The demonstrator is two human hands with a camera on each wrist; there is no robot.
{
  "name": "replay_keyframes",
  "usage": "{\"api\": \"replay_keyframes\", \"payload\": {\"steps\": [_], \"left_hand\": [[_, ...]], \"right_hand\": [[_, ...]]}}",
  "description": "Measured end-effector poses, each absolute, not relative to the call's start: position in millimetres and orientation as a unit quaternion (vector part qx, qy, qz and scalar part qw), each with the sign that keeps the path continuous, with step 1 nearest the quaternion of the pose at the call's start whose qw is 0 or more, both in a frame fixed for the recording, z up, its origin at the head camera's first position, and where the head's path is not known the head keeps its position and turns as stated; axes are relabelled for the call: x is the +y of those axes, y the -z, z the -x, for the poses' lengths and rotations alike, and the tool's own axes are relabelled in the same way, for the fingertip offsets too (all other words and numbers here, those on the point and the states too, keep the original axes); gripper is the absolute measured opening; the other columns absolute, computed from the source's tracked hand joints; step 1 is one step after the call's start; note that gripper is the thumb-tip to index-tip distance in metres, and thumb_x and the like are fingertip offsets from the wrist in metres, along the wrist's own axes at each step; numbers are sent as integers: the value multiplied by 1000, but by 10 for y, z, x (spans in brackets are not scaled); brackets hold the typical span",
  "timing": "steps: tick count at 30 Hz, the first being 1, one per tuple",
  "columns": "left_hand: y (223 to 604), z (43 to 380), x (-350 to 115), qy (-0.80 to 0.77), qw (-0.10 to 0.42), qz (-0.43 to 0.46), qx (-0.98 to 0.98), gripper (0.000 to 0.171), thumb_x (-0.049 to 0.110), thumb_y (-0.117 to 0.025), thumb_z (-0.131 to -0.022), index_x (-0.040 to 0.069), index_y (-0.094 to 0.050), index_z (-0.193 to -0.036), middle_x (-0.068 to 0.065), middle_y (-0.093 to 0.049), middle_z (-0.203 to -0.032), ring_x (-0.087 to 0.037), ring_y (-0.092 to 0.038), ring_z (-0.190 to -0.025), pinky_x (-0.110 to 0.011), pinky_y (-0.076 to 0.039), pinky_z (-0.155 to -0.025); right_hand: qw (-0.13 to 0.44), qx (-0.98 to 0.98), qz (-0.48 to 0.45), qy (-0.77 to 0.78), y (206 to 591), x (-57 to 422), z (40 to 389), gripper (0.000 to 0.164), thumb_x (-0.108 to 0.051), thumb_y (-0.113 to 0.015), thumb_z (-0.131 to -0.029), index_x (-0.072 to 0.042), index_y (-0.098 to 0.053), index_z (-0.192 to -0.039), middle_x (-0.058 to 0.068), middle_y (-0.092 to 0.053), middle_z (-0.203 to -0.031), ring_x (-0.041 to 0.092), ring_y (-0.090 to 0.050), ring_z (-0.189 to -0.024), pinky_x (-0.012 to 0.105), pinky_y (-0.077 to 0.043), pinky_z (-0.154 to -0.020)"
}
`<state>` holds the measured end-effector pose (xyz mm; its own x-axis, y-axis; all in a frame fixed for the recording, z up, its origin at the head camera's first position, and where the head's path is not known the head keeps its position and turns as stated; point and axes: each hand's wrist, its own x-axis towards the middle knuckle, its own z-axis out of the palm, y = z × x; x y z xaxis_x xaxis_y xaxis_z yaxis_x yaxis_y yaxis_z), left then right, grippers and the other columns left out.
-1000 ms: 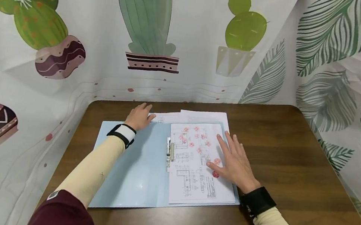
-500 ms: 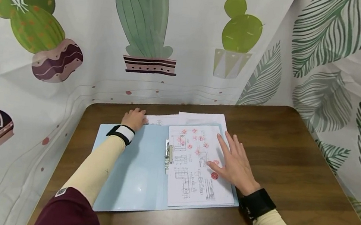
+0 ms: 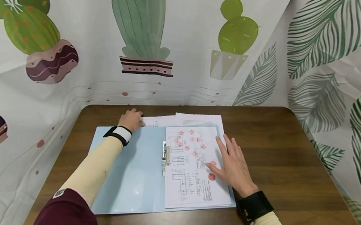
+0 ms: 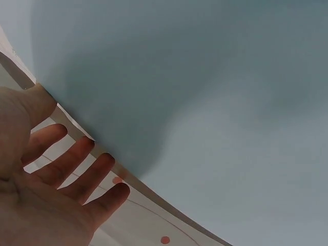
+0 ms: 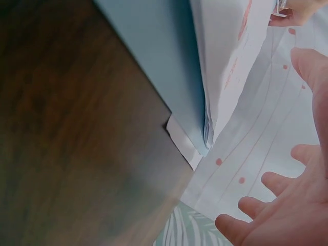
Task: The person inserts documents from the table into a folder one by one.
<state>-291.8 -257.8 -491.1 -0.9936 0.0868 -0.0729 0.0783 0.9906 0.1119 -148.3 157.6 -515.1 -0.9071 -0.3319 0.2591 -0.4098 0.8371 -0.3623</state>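
Observation:
A light blue folder (image 3: 129, 181) lies open on the brown table. A metal clip (image 3: 166, 155) runs along its spine. Sheets with technical drawings and red stamps (image 3: 189, 181) lie on its right side. More white sheets (image 3: 200, 119) stick out beyond the folder's far edge. My left hand (image 3: 131, 120) is at the far edge of the left cover; in the left wrist view its thumb (image 4: 41, 102) touches that edge while the fingers extend loosely past it. Over the right edge of the stamped sheets, my right hand (image 3: 236, 166) has its fingers spread; contact is unclear.
The wooden table (image 3: 296, 186) extends to the right of the folder and in front of it. A white curtain printed with cacti and leaves (image 3: 183, 90) hangs behind the table's far edge and along both sides.
My left hand has come down at the folder's far edge, its fingers drawn back from the sheets there. The right hand keeps its spread pose. The view has shifted slightly.

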Motion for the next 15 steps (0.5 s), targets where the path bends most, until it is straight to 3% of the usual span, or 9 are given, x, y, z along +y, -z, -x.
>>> {"api": "replay_keyframes", "payload": {"steps": [15], "left_hand": [[4941, 2945, -2580, -68, 35, -42, 996, 52, 18, -73, -98, -5, -58, -141, -33, -54, -135, -51, -52, -124, -66, -45, -100]], "right_hand": [[93, -952, -192, -219, 5205, 1569, 1479, 102, -49, -81, -84, -16, -27, -164, 21, -22, -167, 46, -16, -153, 66, -20, -118]]}}
